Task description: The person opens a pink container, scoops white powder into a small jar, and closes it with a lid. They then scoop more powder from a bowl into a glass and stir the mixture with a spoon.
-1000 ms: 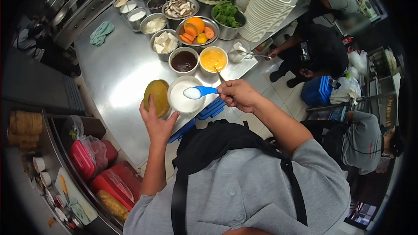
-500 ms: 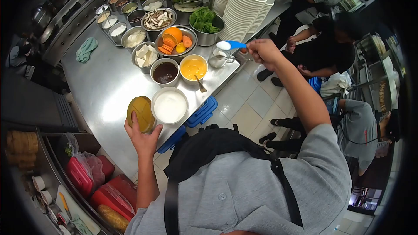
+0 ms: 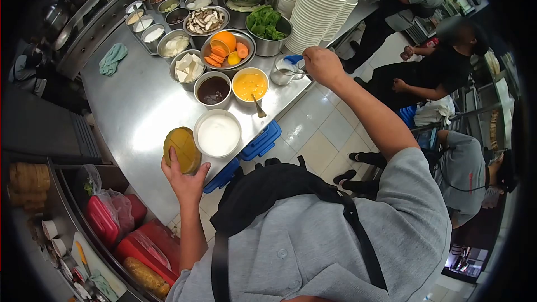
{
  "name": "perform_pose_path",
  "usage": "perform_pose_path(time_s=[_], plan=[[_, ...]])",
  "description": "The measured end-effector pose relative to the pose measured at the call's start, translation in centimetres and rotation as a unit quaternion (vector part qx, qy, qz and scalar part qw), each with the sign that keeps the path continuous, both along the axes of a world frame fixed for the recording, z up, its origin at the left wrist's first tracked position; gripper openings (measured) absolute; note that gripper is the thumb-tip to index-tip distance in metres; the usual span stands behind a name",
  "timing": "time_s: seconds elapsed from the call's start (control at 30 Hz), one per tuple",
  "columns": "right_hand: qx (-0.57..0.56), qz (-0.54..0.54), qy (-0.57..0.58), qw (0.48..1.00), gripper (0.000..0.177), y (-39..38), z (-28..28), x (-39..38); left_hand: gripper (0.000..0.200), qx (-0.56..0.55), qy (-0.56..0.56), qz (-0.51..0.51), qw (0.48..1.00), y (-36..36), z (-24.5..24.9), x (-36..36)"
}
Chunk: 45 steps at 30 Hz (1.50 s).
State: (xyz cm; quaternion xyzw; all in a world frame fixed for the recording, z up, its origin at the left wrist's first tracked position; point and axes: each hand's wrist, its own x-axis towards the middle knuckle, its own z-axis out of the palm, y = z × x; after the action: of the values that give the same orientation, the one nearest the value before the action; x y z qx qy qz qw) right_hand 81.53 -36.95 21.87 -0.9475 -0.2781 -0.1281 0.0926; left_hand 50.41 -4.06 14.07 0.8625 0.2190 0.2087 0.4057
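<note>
My left hand point(image 3: 184, 176) grips a round yellow-green lidded container point(image 3: 181, 149) at the near edge of the steel counter point(image 3: 134, 106). Right beside it stands a metal bowl of white liquid point(image 3: 218, 133). My right hand point(image 3: 320, 65) is stretched far out and holds a blue spoon point(image 3: 293, 60) down in a small glass cup point(image 3: 284, 70) at the counter's right edge. Near that cup sit a bowl of yellow sauce point(image 3: 250, 85) with a utensil in it and a bowl of dark sauce point(image 3: 213, 89).
Several metal bowls of vegetables, tofu, mushrooms and greens point(image 3: 264, 22) fill the counter's far side. Stacked white bowls point(image 3: 319, 5) rise behind my right hand. A green cloth point(image 3: 112, 57) lies at left. Other people point(image 3: 442, 67) stand on the right. Red containers point(image 3: 120, 223) sit below left.
My right hand carried the blue spoon from the white-liquid bowl out to the glass cup and lowered it in. My left hand stayed on the yellow container.
</note>
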Motion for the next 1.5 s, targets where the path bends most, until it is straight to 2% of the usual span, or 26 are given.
perform_pose_path(time_s=[0.2, 0.23, 0.27, 0.3, 0.4, 0.47, 0.5, 0.57, 0.6, 0.7, 0.77, 0.83, 0.87, 0.9, 0.93, 0.97, 1.0, 1.07, 1.13, 1.2, 1.27, 1.33, 1.37, 1.4, 1.47, 1.5], plan=[[0.076, -0.071, -0.038, 0.994, 0.016, -2.3, -0.2, 1.0, 0.101, -0.006, 0.02, 0.011, 1.0, -0.4, 0.6, 0.6], [0.228, -0.162, 0.142, 0.95, 0.015, -3.4, -0.4, 1.6, 0.099, -0.005, 0.012, 0.009, 1.0, -0.3, 0.7, 0.5], [0.364, -0.242, 0.314, 0.843, 0.015, -4.5, -0.4, 2.0, 0.097, -0.004, 0.004, 0.007, 1.0, -0.3, 0.7, 0.4], [0.459, -0.212, 0.404, 0.762, 0.013, -4.9, 0.9, 1.2, 0.097, -0.005, 0.006, 0.014, 1.0, -0.1, 0.6, 0.3], [0.503, -0.124, 0.471, 0.714, 0.012, -1.8, 3.9, -2.8, 0.08, 0.002, -0.017, 0.043, 0.999, 1.4, -0.3, -0.1], [0.363, -0.112, 0.395, 0.836, 0.013, 3.5, 5.7, -7.1, 0.059, -0.119, -0.099, 0.048, 0.987, 2.6, -1.1, 0.0], [0.327, 0.01, 0.293, 0.898, 0.011, 5.3, 4.4, -8.8, 0.059, -0.115, -0.096, 0.052, 0.987, 3.0, -0.9, 0.2], [0.236, 0.187, 0.1, 0.948, 0.011, 9.0, 1.7, -12.1, 0.046, -0.176, -0.143, 0.053, 0.973, 3.6, -0.2, 0.8], [0.185, 0.24, 0.018, 0.953, 0.012, 10.8, 0.8, -13.4, 0.046, -0.174, -0.143, 0.052, 0.973, 3.8, 0.2, 1.1], [0.084, 0.323, 0.1, 0.937, 0.01, 13.0, -2.1, -15.1, 0.042, -0.147, -0.166, 0.014, 0.975, 3.4, 1.7, 1.8], [-0.012, 0.319, 0.116, 0.941, 0.026, 13.5, -3.3, -15.5, 0.043, -0.014, -0.183, -0.033, 0.983, 2.3, 3.6, 2.4], [0.057, 0.276, 0.108, 0.953, 0.033, 13.0, -0.7, -15.1, 0.047, 0.141, -0.176, -0.136, 0.965, 1.5, 4.9, 2.9], [0.127, 0.226, 0.102, 0.96, 0.039, 12.4, 0.8, -15.0, 0.048, 0.149, -0.185, -0.176, 0.955, 0.4, 5.8, 3.4], [0.123, 0.229, 0.105, 0.96, 0.039, 11.8, 2.3, -14.5, 0.035, 0.144, -0.168, -0.242, 0.945, -0.4, 6.4, 3.7], [0.121, 0.212, 0.104, 0.964, 0.053, 11.2, 3.8, -13.7, 0.035, 0.142, -0.168, -0.239, 0.946, -1.2, 6.2, 3.7], [0.121, 0.195, 0.102, 0.968, 0.067, 11.0, 4.5, -13.3, 0.026, 0.171, -0.139, -0.306, 0.926, -1.8, 5.8, 3.9], [0.122, 0.198, 0.1, 0.968, 0.067, 11.0, 4.4, -13.3, 0.017, 0.2, -0.11, -0.371, 0.9, -2.1, 5.6, 3.9], [0.067, 0.302, 0.147, 0.94, 0.083, 11.3, 3.5, -13.3, 0.016, 0.184, -0.136, -0.378, 0.897, -2.2, 5.9, 3.6], [0.054, 0.327, 0.216, 0.918, 0.091, 12.2, 2.3, -13.5, 0.017, 0.163, -0.164, -0.386, 0.893, -1.7, 5.9, 3.0], [0.029, 0.367, 0.17, 0.914, 0.095, 13.7, 0.5, -14.1, 0.02, 0.132, -0.188, -0.247, 0.941, -0.2, 4.7, 2.1], [-0.004, 0.388, 0.116, 0.914, 0.096, 16.1, -0.4, -13.7, 0.024, 0.134, -0.2, -0.205, 0.949, 1.8, 1.4, 1.8], [-0.037, 0.406, 0.063, 0.911, 0.097, 17.6, -1.3, -13.8, 0.041, 0.01, -0.045, -0.142, 0.989, 3.2, -1.4, 1.7], [-0.054, 0.405, 0.077, 0.91, 0.094, 18.0, -1.8, -14.1, 0.06, 0.006, -0.011, -0.166, 0.986, 3.4, -1.8, 1.8], [-0.07, 0.401, 0.092, 0.909, 0.092, 18.4, -2.2, -14.6, 0.06, 0.004, -0.01, -0.17, 0.985, 3.5, -2.3, 2.2], [-0.074, 0.394, 0.078, 0.913, 0.091, 19.1, -2.7, -15.9, 0.089, 0.031, -0.001, -0.229, 0.973, 2.4, -2.9, 3.2], [-0.058, 0.343, 0.084, 0.934, 0.092, 19.6, -2.9, -17.2, 0.108, -0.016, 0.032, -0.233, 0.972, 2.0, -4.2, 3.5]])
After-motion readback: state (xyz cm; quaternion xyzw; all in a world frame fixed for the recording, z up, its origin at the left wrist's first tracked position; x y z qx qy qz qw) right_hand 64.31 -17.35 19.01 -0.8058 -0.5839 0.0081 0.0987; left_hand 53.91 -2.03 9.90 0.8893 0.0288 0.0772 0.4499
